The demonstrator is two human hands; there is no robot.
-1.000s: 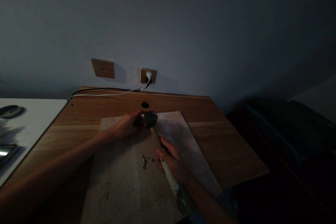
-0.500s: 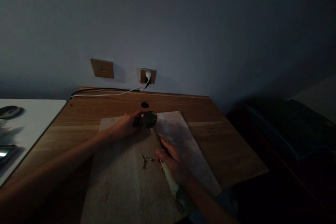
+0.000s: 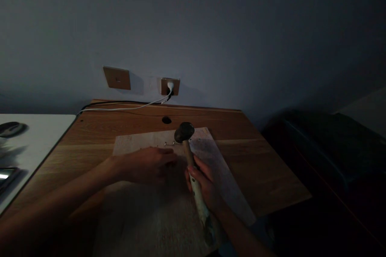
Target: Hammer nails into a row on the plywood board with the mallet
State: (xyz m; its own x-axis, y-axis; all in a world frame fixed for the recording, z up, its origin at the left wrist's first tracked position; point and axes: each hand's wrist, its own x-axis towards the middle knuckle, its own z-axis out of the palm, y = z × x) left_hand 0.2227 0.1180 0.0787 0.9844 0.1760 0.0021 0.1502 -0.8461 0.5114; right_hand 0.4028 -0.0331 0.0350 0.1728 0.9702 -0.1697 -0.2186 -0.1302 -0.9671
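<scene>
My right hand is wrapped round the handle of a mallet. Its dark, rounded head is raised over the far part of a pale wooden board. My left hand hangs over the middle of the board, palm down with fingers bent downward. Motion and shadow smear its fingertips, so whether they hold anything is unclear. Small shiny nails show near the board's far edge, just left of the mallet head. The loose nails on the board's middle are hidden from view.
The board lies on a wooden desk with a round cable hole. Behind it, a white cable runs to a wall socket. A white surface at left carries a mouse and a phone-like device.
My left hand has drawn back from the far edge toward the middle of the board, uncovering the nails there. The mallet has shifted slightly right, its head turned, still in my right hand.
</scene>
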